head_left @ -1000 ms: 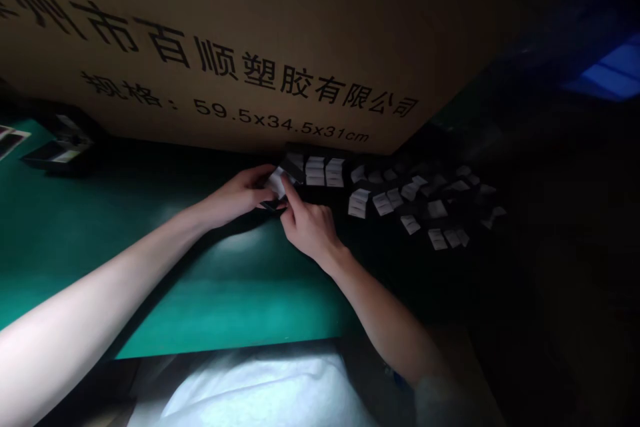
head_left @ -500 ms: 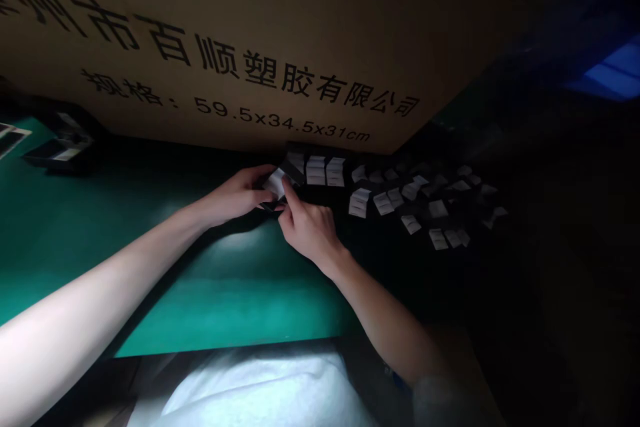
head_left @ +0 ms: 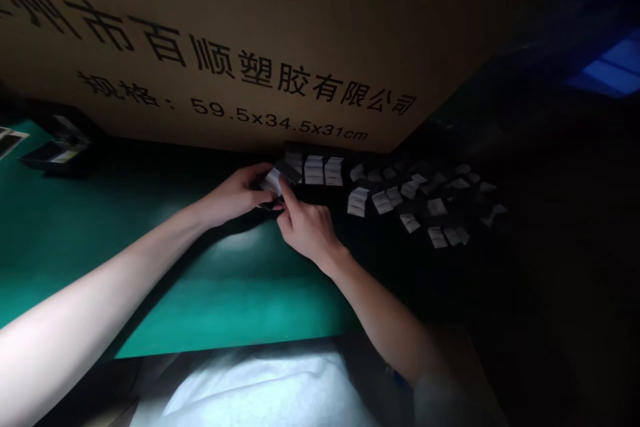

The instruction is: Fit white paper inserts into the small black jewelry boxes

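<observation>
White packet (head_left: 273, 181): being pinched betw. L hand (head_left: 235, 195), fingers curled round it, & R hand (head_left: 307, 227), index extended onto it, just past green mat (head_left: 225, 300). Done: approx. 3 neat stacks (head_left: 315, 171) being kept alongside. Left: loose packets (head_left: 437, 208) being left scattered to R.

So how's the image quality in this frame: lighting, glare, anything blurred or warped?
In the head view, light falls on the left hand, right hand and green mat, with a glare patch below the hands; the white packets sit dim beside near-black shadow; the white fabric is overbright; the cardboard carton print looks slanted, and fine detail at the fingers is soft.
</observation>
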A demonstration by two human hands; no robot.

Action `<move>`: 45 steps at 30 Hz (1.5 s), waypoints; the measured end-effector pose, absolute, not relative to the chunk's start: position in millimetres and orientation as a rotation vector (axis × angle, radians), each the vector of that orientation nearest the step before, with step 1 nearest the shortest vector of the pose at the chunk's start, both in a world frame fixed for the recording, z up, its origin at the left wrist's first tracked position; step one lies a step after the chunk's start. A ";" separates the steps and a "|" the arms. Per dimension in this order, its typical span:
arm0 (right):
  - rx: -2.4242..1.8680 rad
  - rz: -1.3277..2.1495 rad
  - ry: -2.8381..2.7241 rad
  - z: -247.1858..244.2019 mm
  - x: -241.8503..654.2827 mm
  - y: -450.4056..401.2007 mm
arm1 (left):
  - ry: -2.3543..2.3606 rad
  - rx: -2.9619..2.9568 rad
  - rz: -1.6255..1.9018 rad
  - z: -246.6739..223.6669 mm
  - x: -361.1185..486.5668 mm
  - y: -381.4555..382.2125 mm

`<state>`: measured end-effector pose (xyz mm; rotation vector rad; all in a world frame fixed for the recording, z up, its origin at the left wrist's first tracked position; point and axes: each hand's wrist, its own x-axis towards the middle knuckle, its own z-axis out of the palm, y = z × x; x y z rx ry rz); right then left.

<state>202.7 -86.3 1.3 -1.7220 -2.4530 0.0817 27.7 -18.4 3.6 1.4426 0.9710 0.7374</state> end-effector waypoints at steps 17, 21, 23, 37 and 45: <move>-1.784 0.136 -2.450 3.4 201.9 -85.7 | 0.960 1.363 0.761 3.5 28.5 -19.8; -1.780 0.157 -2.459 4.9 201.9 -86.1 | 0.964 1.380 0.766 1.9 28.2 -19.0; -1.775 0.161 -2.456 4.0 202.1 -85.7 | 0.970 1.365 0.775 1.7 28.9 -19.2; -1.771 0.139 -2.459 0.8 202.4 -85.2 | 0.950 1.179 0.826 -13.6 28.2 -14.9; -1.773 0.164 -2.428 3.0 201.8 -85.4 | 0.965 1.311 0.814 -7.6 28.5 -15.7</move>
